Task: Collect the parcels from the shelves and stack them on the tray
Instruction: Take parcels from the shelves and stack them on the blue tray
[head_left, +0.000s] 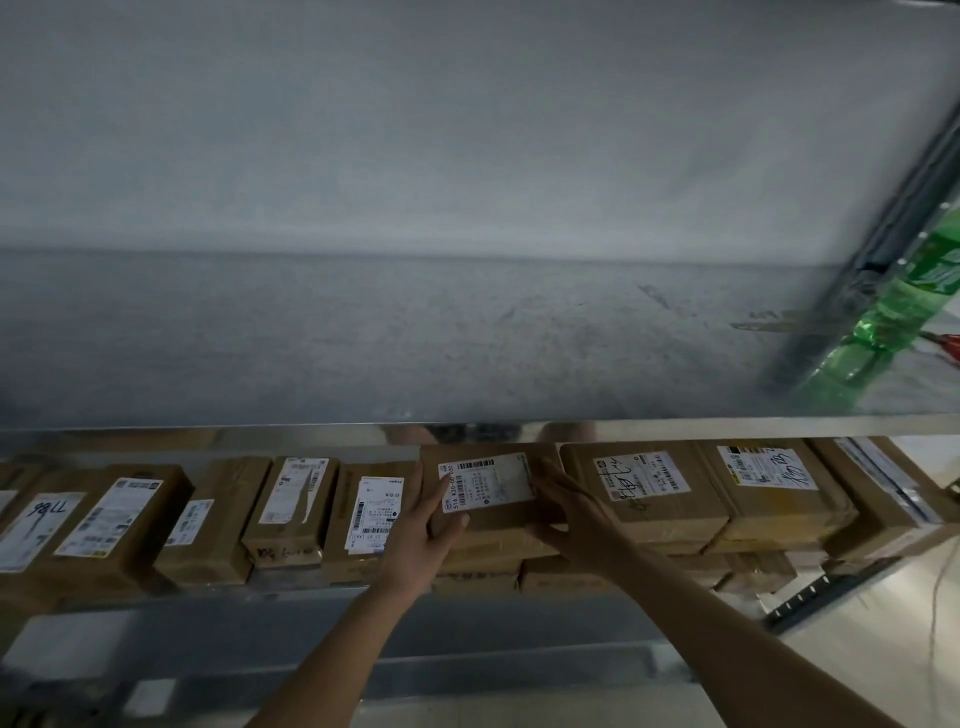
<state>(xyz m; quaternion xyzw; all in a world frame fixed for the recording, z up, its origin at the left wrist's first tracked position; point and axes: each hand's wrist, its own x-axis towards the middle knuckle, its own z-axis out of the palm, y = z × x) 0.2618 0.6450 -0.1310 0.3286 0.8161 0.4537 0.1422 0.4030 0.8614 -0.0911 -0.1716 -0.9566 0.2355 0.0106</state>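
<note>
Parcel (488, 499) mid-row, pinched between left hand (426, 525) and right hand (576, 514); stiff, probably light; best held by both sides.

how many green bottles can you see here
1: the green bottle stands at the far right, on the upper shelf beside the shelf post. Its top is cut off by the frame; others may be hidden.

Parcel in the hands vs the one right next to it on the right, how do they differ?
1. The held parcel has both hands on it, left hand and right hand; the right neighbour parcel is untouched.
2. The held parcel's label is printed only; the neighbour's label carries black handwriting.
3. The held parcel looks narrower than the neighbour.
Shared: brown cardboard, white shipping labels, both lying on top of lower parcels on the same shelf.
</note>
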